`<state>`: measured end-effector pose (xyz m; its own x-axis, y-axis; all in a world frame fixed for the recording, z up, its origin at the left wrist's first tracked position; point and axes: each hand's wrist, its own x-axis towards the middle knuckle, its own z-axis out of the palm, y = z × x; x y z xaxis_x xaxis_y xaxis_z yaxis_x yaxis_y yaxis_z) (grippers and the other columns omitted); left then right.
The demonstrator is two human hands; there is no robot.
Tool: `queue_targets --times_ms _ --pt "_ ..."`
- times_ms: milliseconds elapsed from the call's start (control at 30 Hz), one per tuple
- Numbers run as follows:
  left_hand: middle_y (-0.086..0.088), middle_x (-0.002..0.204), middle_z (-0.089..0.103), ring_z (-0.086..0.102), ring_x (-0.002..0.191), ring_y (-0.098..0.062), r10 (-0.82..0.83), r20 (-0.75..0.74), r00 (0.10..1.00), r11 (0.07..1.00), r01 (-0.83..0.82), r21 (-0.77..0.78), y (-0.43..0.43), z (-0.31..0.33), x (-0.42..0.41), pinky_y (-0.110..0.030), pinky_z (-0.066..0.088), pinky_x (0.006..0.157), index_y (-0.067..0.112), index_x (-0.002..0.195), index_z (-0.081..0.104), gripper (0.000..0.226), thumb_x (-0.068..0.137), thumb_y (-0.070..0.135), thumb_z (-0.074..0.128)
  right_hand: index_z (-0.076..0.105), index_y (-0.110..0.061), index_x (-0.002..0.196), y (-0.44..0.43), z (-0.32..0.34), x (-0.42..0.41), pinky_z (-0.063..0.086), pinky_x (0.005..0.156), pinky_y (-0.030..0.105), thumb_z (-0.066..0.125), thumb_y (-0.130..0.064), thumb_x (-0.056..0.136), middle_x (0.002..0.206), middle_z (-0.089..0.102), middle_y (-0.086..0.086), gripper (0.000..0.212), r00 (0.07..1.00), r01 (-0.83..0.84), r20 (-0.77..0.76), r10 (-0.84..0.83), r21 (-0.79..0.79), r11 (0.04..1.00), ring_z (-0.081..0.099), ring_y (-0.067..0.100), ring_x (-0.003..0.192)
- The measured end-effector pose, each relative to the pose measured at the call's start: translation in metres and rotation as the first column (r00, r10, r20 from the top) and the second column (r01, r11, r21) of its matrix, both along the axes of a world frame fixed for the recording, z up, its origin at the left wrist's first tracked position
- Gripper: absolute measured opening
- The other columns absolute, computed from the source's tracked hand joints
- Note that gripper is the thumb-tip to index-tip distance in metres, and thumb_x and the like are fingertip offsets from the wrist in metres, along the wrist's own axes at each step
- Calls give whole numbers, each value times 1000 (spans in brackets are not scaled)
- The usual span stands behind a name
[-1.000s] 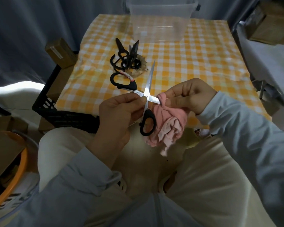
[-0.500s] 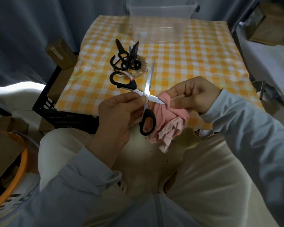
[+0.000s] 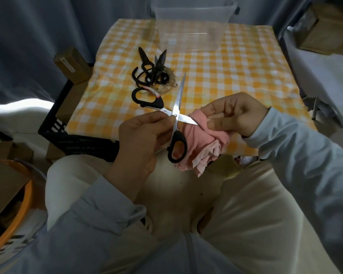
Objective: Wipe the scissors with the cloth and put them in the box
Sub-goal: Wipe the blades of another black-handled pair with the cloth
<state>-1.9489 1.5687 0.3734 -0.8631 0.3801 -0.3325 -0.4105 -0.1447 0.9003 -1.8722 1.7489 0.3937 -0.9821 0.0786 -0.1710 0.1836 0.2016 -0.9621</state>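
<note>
Over my lap, in front of the table's near edge, my left hand [image 3: 139,139] pinches a pair of black-handled scissors [image 3: 177,103] near the pivot. The blades are spread wide: one points up and away, the other points right. My right hand [image 3: 238,113] grips a bunched pink cloth [image 3: 202,145] wrapped around the tip of the right-pointing blade. The clear plastic box [image 3: 192,26] stands at the far edge of the yellow checked table [image 3: 236,76]; I see nothing inside it.
A pile of several dark scissors [image 3: 151,70] lies on the table's left middle, on a scrap of brownish fibre. A black crate [image 3: 67,135] with cardboard boxes sits left of the table. An orange-rimmed basket [image 3: 14,220] is at lower left.
My right hand has slid the pink cloth outward along the right-pointing blade, away from the pivot, so more bare blade shows. My left hand keeps its hold.
</note>
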Motion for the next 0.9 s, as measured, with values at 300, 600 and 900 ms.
queue_targets --times_ms 300,600,900 --pt "-10 70 69 69 66 -19 -18 -20 1000 1000 18 2 0 1 -1 -22 56 62 5 70 68 12 79 -3 66 70 -6 96 -1 -10 -4 57 67 26 73 -3 73 76 73 7 23 993 97 -65 -96 19 995 68 15 71" --pt "-14 76 67 66 67 -18 -23 -42 999 1000 22 -15 2 2 -1 -20 56 62 5 73 67 8 79 -1 67 70 -11 88 1 -7 -3 58 73 31 71 2 73 83 72 15 20 982 165 -112 -153 114 980 69 23 77" --pt "-3 61 70 68 59 -13 -43 -44 998 999 43 6 -2 6 -4 -18 54 58 6 70 67 14 80 -3 64 74 -13 90 10 -3 2 57 68 25 72 4 64 80 74 3 30 999 33 -38 -36 -83 996 70 13 75"
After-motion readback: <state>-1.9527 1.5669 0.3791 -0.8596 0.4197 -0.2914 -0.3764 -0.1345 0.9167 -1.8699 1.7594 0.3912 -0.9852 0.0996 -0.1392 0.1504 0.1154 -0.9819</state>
